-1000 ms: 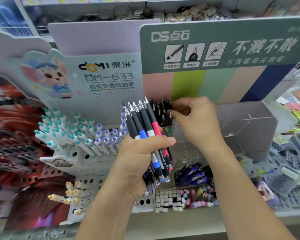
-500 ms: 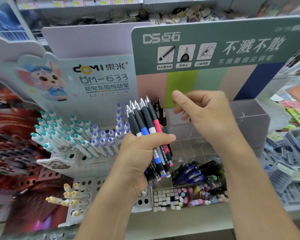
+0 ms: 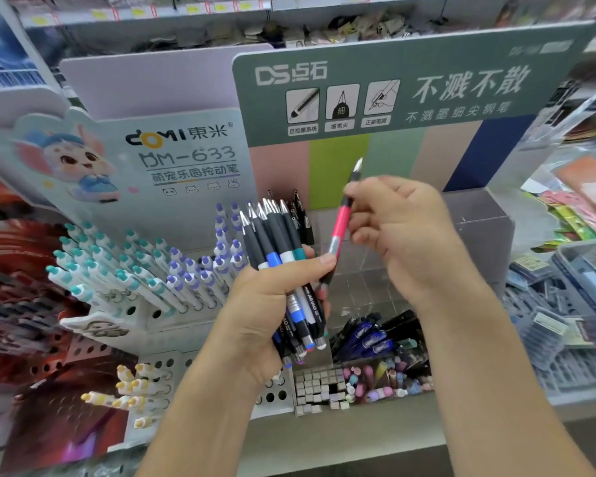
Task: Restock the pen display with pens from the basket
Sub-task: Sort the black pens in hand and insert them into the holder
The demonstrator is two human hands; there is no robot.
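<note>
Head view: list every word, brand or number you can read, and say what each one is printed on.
"DS点石", "不溅不散", "不溅墨细尖钢笔": green header card.
"自控墨系统", "细笔尖", "正姿笔握": under that card's three icons, small but readable.
"DOMI東米", "DM-633", "萌宠乐园按动笔": pale blue cartoon-mouse display card.
Print on the bundle of dark-grip pens held by the left hand: too blurred.
Yellow shelf price tags: unreadable.

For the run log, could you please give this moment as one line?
left hand: grips pen bundle | right hand: pinches pink pen | display: partly filled
</note>
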